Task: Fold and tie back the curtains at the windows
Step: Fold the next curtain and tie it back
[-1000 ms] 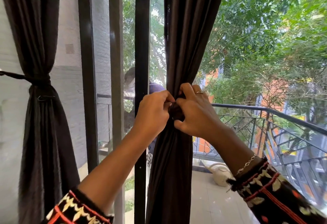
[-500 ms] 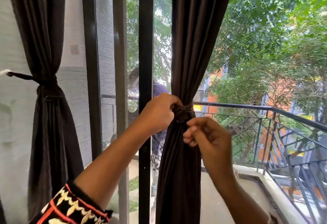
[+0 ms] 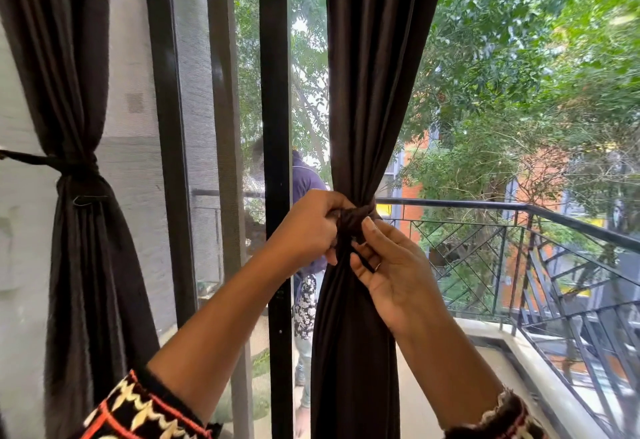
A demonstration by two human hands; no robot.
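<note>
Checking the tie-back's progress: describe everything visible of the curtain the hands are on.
The middle curtain is dark brown, smooth-looking fabric hanging in long vertical folds just right of a black window frame bar. A tie of the same dark cloth cinches it into a narrow waist; it spreads wider above. The left hand grips that waist from the left; the right hand pinches a strand of the tie. Top and hem are out of view.
</note>
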